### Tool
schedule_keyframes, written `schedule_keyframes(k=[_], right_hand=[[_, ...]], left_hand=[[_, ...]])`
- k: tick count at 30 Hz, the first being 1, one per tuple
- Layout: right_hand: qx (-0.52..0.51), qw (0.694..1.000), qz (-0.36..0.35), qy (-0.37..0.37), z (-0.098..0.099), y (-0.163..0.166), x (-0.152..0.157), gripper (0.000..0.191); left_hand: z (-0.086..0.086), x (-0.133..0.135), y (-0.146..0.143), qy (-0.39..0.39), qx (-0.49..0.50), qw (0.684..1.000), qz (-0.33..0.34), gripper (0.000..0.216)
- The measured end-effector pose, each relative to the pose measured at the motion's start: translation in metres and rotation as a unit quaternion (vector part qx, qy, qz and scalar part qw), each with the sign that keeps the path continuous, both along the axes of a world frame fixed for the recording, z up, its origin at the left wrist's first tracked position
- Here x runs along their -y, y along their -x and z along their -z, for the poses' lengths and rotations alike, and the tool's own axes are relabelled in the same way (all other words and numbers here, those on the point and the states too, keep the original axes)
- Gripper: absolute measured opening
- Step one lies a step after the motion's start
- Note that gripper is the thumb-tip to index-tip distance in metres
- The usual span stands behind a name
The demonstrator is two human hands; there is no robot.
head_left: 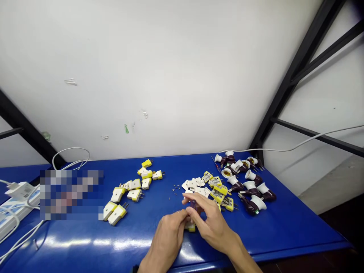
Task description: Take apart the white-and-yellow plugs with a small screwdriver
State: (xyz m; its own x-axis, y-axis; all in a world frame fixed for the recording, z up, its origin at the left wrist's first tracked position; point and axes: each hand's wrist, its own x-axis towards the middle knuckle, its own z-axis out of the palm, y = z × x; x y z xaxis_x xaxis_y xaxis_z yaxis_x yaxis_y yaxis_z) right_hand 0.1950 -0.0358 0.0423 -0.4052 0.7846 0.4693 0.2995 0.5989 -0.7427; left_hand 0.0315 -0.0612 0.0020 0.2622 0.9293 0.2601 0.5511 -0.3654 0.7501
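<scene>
Currently, the right hand (pixel 212 220) holds a purple handle (pixel 194 205).

Passage, left-centre: strip of table (pixel 153 206) between plugs (pixel 134 184) and left hand (pixel 169 235). Passage, right front: broad tabletop from right hand (pixel 212 220) towards the near right corner. Obstacles, beyond the hands: covers (pixel 192 184) and open plugs (pixel 218 195), tightly grouped; screws (pixel 175 188), scattered just left. Obstacles, right: lamp holders (pixel 250 185), crowded; screwdriver (pixel 217 165) beside them. Obstacles, far left: cords (pixel 28 239), power strip (pixel 8 223).
</scene>
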Motion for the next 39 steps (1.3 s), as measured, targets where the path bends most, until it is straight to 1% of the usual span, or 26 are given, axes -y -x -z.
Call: schedule_keyframes(k=[3,5,6,7,9,10,11,12,15,16,17,19,21,22,24,26,28,30,32,34,35,37,38,39], right_hand=[[-0.067,0.994,0.065,-0.051,0.007,0.005,-0.003,0.011],[-0.083,0.992,0.076,-0.061,0.009,0.006,-0.003,0.013],[-0.081,0.994,0.059,-0.044,0.008,0.007,-0.003,0.017],[-0.077,0.997,0.028,-0.013,0.007,0.006,-0.004,0.022],[-0.074,0.994,-0.042,0.070,0.003,0.005,-0.005,0.030],[-0.075,0.990,-0.065,0.104,0.003,0.004,-0.005,0.032],[-0.079,0.987,-0.071,0.122,0.002,0.004,-0.006,0.033],[-0.085,0.987,-0.057,0.120,0.003,0.005,-0.006,0.033],[-0.091,0.994,0.034,0.057,0.005,0.008,-0.005,0.022],[-0.087,0.994,0.045,0.042,0.005,0.009,-0.004,0.021],[-0.080,0.995,0.038,0.038,0.004,0.009,-0.002,0.024],[-0.065,0.996,-0.012,0.054,0.000,0.009,0.000,0.031],[-0.052,0.994,-0.058,0.076,-0.005,0.008,0.002,0.035],[-0.049,0.993,-0.066,0.081,-0.006,0.007,0.002,0.036],[-0.056,0.995,-0.044,0.077,-0.005,0.008,0.000,0.035],[-0.066,0.996,-0.005,0.058,-0.003,0.009,-0.001,0.027],[-0.068,0.997,0.012,0.041,-0.001,0.010,-0.002,0.024],[-0.059,0.997,-0.007,0.041,-0.001,0.011,-0.001,0.028],[-0.047,0.996,-0.039,0.062,-0.003,0.011,0.001,0.032],[-0.044,0.994,-0.051,0.089,-0.005,0.011,0.001,0.037],[-0.048,0.993,-0.044,0.097,-0.006,0.011,0.001,0.036],[-0.055,0.994,-0.019,0.095,-0.006,0.012,0.001,0.025],[-0.055,0.995,-0.010,0.085,-0.007,0.012,0.000,0.021],[-0.049,0.996,-0.010,0.074,-0.007,0.012,0.000,0.021]], left_hand=[[0.004,-0.001,-0.001,-0.010,-0.018,1.000,-0.001,0.034],[0.004,-0.001,-0.001,-0.008,-0.008,1.000,0.000,0.034],[0.004,-0.001,-0.001,-0.005,0.002,1.000,-0.002,0.033],[0.004,0.000,-0.001,-0.005,0.015,1.000,-0.005,0.032],[0.005,0.001,-0.001,-0.009,0.034,0.999,-0.012,0.029],[0.005,0.001,-0.001,-0.012,0.037,0.999,-0.017,0.029],[0.005,0.001,-0.002,-0.015,0.037,0.999,-0.022,0.028],[0.005,0.001,-0.002,-0.016,0.034,0.999,-0.027,0.026],[0.004,0.002,-0.002,-0.009,0.037,0.999,-0.034,0.020],[0.003,0.002,-0.002,-0.008,0.042,0.999,-0.031,0.020],[0.002,0.003,-0.002,-0.009,0.047,0.999,-0.026,0.021],[0.002,0.003,-0.001,-0.021,0.044,0.999,-0.020,0.025],[0.004,0.004,0.000,-0.036,0.032,0.999,-0.026,0.028],[0.004,0.004,0.000,-0.041,0.028,0.998,-0.033,0.028],[0.005,0.004,-0.001,-0.041,0.025,0.997,-0.053,0.023],[0.005,0.003,-0.002,-0.036,0.022,0.997,-0.071,0.018],[0.004,0.004,-0.003,-0.044,0.020,0.996,-0.071,0.014],[0.002,0.004,-0.002,-0.061,0.027,0.996,-0.056,0.018],[0.001,0.005,-0.001,-0.075,0.029,0.996,-0.048,0.021],[0.000,0.005,-0.001,-0.082,0.023,0.994,-0.065,0.020],[-0.001,0.005,-0.001,-0.081,0.018,0.993,-0.079,0.018],[-0.002,0.005,-0.001,-0.078,0.016,0.992,-0.098,0.013],[-0.003,0.005,0.000,-0.078,0.018,0.992,-0.098,0.011],[-0.003,0.005,0.000,-0.078,0.018,0.993,-0.092,0.014]])
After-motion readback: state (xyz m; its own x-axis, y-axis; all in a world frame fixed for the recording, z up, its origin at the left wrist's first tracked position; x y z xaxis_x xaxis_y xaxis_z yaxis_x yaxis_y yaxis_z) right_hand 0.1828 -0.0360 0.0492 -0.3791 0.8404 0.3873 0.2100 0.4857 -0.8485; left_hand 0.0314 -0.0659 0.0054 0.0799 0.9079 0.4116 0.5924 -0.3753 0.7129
